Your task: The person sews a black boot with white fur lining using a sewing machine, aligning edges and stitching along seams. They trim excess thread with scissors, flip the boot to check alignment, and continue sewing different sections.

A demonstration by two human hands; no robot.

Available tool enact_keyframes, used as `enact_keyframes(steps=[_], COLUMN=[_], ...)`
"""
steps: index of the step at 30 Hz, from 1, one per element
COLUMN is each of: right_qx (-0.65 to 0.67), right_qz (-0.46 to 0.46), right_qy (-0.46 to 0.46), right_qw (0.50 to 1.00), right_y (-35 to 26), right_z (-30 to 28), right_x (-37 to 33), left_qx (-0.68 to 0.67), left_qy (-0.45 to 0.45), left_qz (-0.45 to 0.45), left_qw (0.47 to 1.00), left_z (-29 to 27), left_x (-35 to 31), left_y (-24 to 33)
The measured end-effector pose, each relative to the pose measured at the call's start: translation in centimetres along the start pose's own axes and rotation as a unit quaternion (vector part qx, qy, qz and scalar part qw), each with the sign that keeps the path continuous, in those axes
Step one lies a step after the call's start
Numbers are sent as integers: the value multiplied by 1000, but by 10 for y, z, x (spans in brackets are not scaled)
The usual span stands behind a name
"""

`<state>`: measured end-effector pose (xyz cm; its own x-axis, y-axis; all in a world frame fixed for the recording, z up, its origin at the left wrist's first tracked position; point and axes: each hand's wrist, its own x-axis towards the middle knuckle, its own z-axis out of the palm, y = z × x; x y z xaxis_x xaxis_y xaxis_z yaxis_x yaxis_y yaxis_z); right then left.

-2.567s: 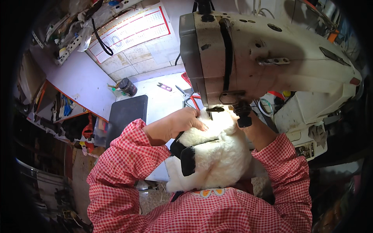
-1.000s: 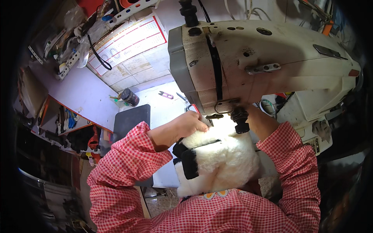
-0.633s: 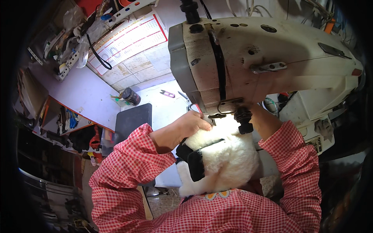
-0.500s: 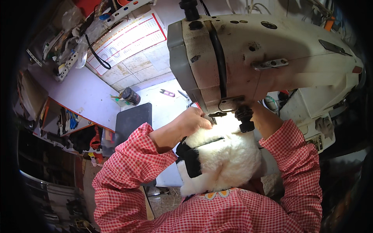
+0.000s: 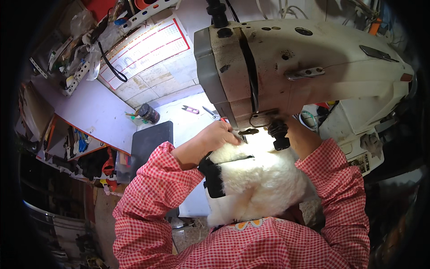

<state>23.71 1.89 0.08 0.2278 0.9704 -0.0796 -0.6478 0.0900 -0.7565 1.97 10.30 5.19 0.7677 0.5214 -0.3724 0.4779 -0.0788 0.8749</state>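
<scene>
A white fluffy piece of fur fabric with a black patch on its left side lies beneath the head of a sewing machine. My left hand is closed on the fabric's far left edge, its fingers bent close to the needle area. My right hand is on the other side of the machine head; the wrist shows, but the machine hides the fingers. Bright light falls on the fabric under the needle, washing out detail there.
Pink thread snips and scissors lie on the white table beyond my left hand. A dark jar stands by a black flat pad. A round dish sits right of the machine head. Shelves hold tools at left.
The fabric has shifted a little, its black patch moving up and left and the white part spreading rightward. My left hand stays closed on its edge.
</scene>
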Motion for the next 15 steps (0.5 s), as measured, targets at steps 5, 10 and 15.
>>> enact_keyframes(steps=[5,10,15], right_qx=[3,3,-2], right_qz=[0,1,-4], right_qy=[3,4,4], right_qw=[1000,1000,1000], right_y=[2,4,3], right_z=[1,1,1], right_x=[1,6,7], left_qx=[56,89,103], left_qy=[-64,-104,-112], left_qz=[114,159,154], left_qw=[990,978,976], left_z=[-15,-19,-19], left_x=[28,39,40], left_y=[-22,-32,-31])
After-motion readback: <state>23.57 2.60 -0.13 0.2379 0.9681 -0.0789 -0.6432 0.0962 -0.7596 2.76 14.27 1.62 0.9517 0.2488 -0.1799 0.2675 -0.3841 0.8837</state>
